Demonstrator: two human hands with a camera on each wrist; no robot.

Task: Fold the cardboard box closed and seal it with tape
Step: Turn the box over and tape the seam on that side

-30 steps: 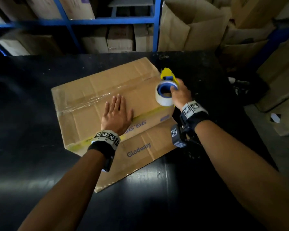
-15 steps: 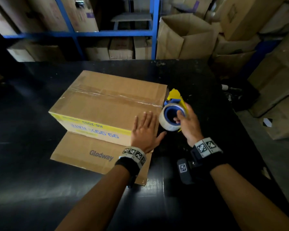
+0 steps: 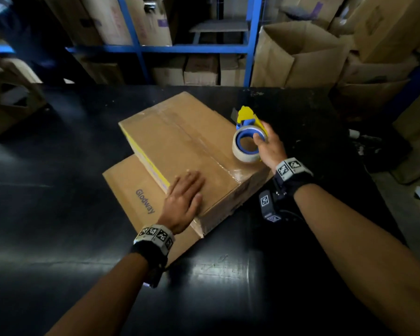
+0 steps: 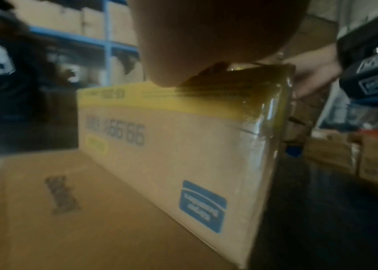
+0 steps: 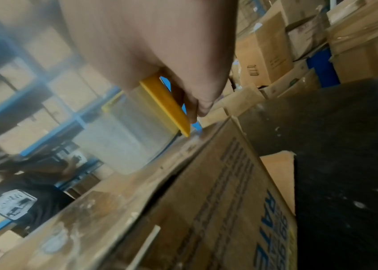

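Observation:
A closed brown cardboard box (image 3: 180,141) with a yellow side stripe sits on the black table (image 3: 58,214). Clear tape runs along its top seam. It rests on a flat cardboard sheet (image 3: 136,190) printed "Glodway". My left hand (image 3: 184,197) lies flat, fingers straight, on the box's near top corner; its palm (image 4: 206,36) shows over the box edge (image 4: 183,127). My right hand (image 3: 267,146) grips a yellow and blue tape dispenser (image 3: 246,141) with a clear roll, held over the box's right end. The right wrist view shows the dispenser (image 5: 164,104) above the box (image 5: 206,201).
Blue metal shelving (image 3: 192,48) with stacked cartons stands behind the table. Open and piled cardboard boxes (image 3: 301,52) fill the right side and floor. A person in dark clothes (image 3: 34,40) stands at the far left. Bare table surface lies at left and front.
The box has turned on the table, so its long seam now runs away from me. My left hand stayed flat on its near corner. The dispenser moved over the box's right end.

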